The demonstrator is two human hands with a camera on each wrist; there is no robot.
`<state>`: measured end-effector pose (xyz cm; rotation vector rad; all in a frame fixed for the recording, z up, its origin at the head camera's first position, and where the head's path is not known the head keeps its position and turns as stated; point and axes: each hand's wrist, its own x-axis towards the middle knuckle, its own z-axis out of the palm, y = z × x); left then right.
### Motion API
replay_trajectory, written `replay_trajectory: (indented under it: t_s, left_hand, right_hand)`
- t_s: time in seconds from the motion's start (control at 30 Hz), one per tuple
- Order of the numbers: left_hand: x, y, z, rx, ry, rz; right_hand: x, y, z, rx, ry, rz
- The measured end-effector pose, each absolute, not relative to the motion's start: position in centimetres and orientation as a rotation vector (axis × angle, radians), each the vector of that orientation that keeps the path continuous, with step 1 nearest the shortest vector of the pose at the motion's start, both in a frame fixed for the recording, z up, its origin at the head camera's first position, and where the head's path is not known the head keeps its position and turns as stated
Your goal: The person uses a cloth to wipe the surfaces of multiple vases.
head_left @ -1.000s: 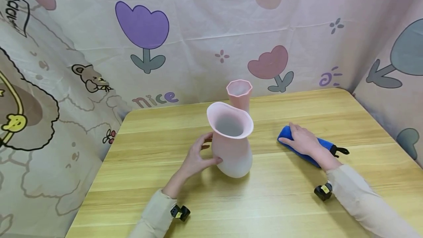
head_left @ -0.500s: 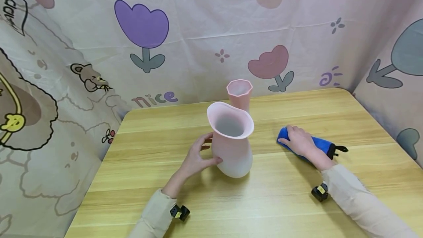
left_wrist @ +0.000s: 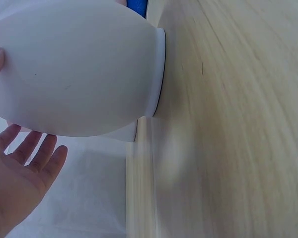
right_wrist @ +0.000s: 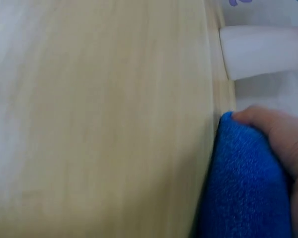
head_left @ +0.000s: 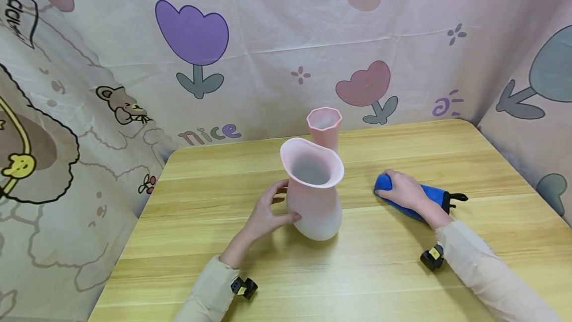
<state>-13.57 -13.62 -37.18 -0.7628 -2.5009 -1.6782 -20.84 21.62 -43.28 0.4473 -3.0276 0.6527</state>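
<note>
In the head view a vase [head_left: 315, 207] with a flared, wavy rim stands upright mid-table, pink above and fading to white below. My left hand [head_left: 266, 215] holds its left side, thumb in front and fingers behind; the left wrist view shows the thumb and fingertips against its pale body [left_wrist: 84, 64]. To the right, my right hand [head_left: 405, 193] grips a blue fuzzy cloth [head_left: 432, 194] with a black end and a black loop, lying on the table. The right wrist view shows the thumb on the edge of the cloth [right_wrist: 243, 183]; the other fingers are hidden.
Behind the vase stands a smaller pink vase [head_left: 325, 130] with a faceted rim, its lower part hidden. The wooden table [head_left: 201, 188] ends at the back against a printed fabric backdrop [head_left: 268, 29], which also covers both sides.
My right hand has shifted slightly left and tightened on the cloth, which is bunching a little; its black loop has moved slightly left. The left hand and the vase have stayed still.
</note>
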Motion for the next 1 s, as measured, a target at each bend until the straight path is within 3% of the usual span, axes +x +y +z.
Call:
replay_trajectory:
  t_s: [0.5,1.0]
  left_hand:
    - [-13.5,-13.5,-37.1,-0.751,-2.503,-1.698]
    - [-13.3,-13.5,-37.1,-0.728,-2.511,-1.716]
  right_hand:
    - [-18.6,20.9,-41.3,0.356,-2.635,1.53]
    - [-15.4,15.4,-36.6,0.448,-2.362,1.725]
